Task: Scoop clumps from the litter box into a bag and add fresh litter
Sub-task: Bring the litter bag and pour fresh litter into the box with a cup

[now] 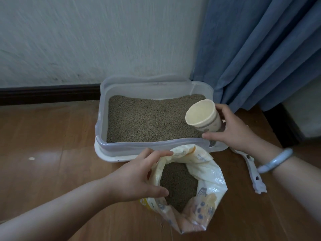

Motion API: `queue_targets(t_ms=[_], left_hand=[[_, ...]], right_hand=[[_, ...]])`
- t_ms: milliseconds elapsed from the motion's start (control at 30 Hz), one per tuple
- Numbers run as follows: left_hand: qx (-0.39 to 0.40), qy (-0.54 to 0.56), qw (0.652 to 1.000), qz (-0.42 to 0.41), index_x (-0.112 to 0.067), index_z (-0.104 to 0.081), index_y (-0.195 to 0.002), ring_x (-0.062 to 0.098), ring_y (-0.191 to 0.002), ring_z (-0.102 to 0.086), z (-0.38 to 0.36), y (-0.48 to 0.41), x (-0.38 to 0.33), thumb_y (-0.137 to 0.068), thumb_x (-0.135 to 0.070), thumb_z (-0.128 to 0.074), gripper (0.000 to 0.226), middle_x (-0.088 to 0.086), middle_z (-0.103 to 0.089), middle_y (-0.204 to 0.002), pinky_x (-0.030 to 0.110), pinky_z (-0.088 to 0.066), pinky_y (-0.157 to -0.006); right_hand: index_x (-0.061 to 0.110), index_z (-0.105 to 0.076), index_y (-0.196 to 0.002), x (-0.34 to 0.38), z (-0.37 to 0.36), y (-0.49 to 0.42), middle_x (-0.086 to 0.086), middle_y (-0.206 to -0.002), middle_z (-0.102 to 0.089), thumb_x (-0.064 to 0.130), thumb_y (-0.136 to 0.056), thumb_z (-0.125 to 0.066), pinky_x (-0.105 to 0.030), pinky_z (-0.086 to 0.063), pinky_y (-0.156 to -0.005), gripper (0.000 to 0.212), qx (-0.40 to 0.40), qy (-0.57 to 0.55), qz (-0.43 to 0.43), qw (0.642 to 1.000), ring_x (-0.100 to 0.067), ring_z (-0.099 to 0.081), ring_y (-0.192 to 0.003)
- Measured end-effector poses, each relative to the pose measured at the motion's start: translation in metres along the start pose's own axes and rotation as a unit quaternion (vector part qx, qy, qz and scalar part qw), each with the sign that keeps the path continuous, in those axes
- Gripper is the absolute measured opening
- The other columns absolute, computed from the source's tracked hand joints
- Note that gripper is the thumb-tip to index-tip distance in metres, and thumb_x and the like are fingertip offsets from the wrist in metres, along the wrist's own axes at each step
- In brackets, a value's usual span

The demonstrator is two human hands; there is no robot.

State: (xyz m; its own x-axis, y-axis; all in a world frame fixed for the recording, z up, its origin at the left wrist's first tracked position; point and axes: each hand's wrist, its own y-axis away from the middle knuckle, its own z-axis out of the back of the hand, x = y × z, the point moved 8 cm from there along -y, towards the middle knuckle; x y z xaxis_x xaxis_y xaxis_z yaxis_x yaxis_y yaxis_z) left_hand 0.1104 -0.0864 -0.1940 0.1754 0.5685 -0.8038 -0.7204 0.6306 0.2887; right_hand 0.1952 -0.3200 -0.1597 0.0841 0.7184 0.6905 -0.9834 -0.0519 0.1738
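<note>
Both busy: left hand [137,178] grips the litter bag [208,171], right hand [234,129] grips a paper cup [201,113].

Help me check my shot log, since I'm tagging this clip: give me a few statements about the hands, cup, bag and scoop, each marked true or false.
1. The right hand holds a paper cup over the litter box. True.
2. The paper cup is full. False: its inside shows empty.
3. The left hand grips the open rim of the litter bag. True.
4. The scoop is held in the left hand. False: it lies on the floor, right of the litter bag.
</note>
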Motion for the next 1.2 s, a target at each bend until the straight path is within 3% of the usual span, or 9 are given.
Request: queue_targets(t_ms=[100, 200, 367, 467, 633, 767, 967, 1100, 1200], left_hand=[[0.001, -0.001, 1.0, 0.001, -0.056, -0.026, -0.131, 0.002, -0.085, -0.051, -0.001, 0.0, 0.0, -0.063, -0.051, -0.075, 0.084, -0.021, -0.036, -0.113, 0.025, -0.047, -0.084], [0.0, -0.008, 1.0, 0.008, -0.058, -0.025, -0.13, 0.004, -0.086, -0.052, 0.0, 0.0, 0.001, -0.063, -0.051, -0.074, 0.084, -0.019, -0.037, -0.114, 0.026, -0.048, -0.084], [0.002, -0.012, 1.0, 0.014, -0.06, -0.024, -0.128, 0.002, -0.088, -0.052, 0.0, 0.001, 0.0, -0.062, -0.053, -0.073, 0.083, -0.02, -0.037, -0.115, 0.026, -0.048, -0.084], [0.002, -0.011, 1.0, 0.016, -0.057, -0.026, -0.129, 0.003, -0.088, -0.053, 0.0, 0.0, -0.001, -0.066, -0.047, -0.077, 0.082, -0.02, -0.037, -0.116, 0.024, -0.047, -0.084], [0.003, -0.018, 1.0, 0.019, -0.059, -0.026, -0.129, 0.004, -0.087, -0.055, 0.0, 0.0, 0.0, -0.065, -0.05, -0.076, 0.081, -0.022, -0.037, -0.117, 0.028, -0.049, -0.084], [0.001, -0.022, 1.0, 0.018, -0.059, -0.026, -0.129, 0.005, -0.086, -0.055, 0.0, 0.001, 0.001, -0.066, -0.05, -0.075, 0.081, -0.02, -0.037, -0.118, 0.027, -0.049, -0.083], [-0.007, -0.049, 0.998, 0.029, -0.055, -0.023, -0.132, 0.007, -0.086, -0.053, -0.001, 0.004, 0.0, -0.071, -0.04, -0.072, 0.079, -0.014, -0.037, -0.115, 0.027, -0.047, -0.083], [-0.018, -0.079, 0.996, 0.03, -0.055, -0.025, -0.132, 0.004, -0.087, -0.052, -0.004, 0.009, -0.005, -0.074, -0.04, -0.06, 0.069, -0.016, -0.035, -0.113, 0.026, -0.046, -0.083], [-0.054, -0.126, 0.99, 0.038, -0.051, -0.031, -0.128, 0.006, -0.085, -0.051, -0.007, 0.017, -0.01, -0.073, -0.051, -0.048, 0.058, -0.018, -0.034, -0.114, 0.031, -0.049, -0.079]], right_hand=[[0.035, -0.041, -0.121, 0.013, -0.007, 0.023, 0.017, -0.122, -0.051, 0.015, -0.062, -0.084, -0.003, -0.039, -0.082, 0.076, 0.058, -0.116, 0.032, 0.991, 0.01, -0.05, -0.105], [0.039, -0.044, -0.122, 0.023, -0.012, 0.041, 0.022, -0.118, -0.055, 0.022, -0.058, -0.083, -0.005, -0.038, -0.09, 0.077, 0.132, -0.153, 0.048, 0.978, 0.01, -0.048, -0.113], [0.047, -0.042, -0.128, 0.026, -0.023, 0.066, 0.029, -0.118, -0.051, 0.015, -0.066, -0.084, -0.011, -0.043, -0.09, 0.082, 0.254, -0.087, 0.038, 0.963, 0.009, -0.048, -0.113], [0.056, -0.033, -0.132, 0.026, -0.035, 0.076, 0.031, -0.125, -0.04, 0.034, -0.067, -0.082, -0.01, -0.038, -0.093, 0.085, 0.296, 0.032, 0.055, 0.953, 0.012, -0.041, -0.115], [0.048, -0.016, -0.143, 0.038, -0.051, 0.086, 0.03, -0.134, -0.026, 0.054, -0.071, -0.072, -0.006, -0.019, -0.092, 0.091, 0.273, 0.234, 0.141, 0.922, 0.009, -0.022, -0.124], [0.045, -0.029, -0.139, 0.039, -0.048, 0.087, 0.031, -0.131, -0.03, 0.05, -0.073, -0.072, 0.003, -0.017, -0.093, 0.079, 0.254, 0.193, 0.159, 0.934, 0.014, -0.024, -0.119], [0.049, -0.058, -0.107, -0.001, -0.035, 0.093, 0.022, -0.122, -0.031, 0.043, -0.075, -0.072, -0.021, -0.027, -0.104, 0.035, 0.151, 0.148, 0.112, 0.971, 0.004, -0.028, -0.12], [0.05, -0.058, -0.11, -0.034, -0.052, 0.109, 0.02, -0.137, -0.023, 0.041, -0.075, -0.074, -0.022, -0.027, -0.106, 0.039, 0.204, 0.01, -0.009, 0.979, 0.001, -0.026, -0.128], [0.055, -0.055, -0.111, -0.036, -0.071, 0.119, 0.009, -0.13, -0.042, 0.049, -0.072, -0.071, -0.017, -0.033, -0.101, 0.043, 0.233, -0.047, -0.048, 0.97, -0.006, -0.039, -0.126]])
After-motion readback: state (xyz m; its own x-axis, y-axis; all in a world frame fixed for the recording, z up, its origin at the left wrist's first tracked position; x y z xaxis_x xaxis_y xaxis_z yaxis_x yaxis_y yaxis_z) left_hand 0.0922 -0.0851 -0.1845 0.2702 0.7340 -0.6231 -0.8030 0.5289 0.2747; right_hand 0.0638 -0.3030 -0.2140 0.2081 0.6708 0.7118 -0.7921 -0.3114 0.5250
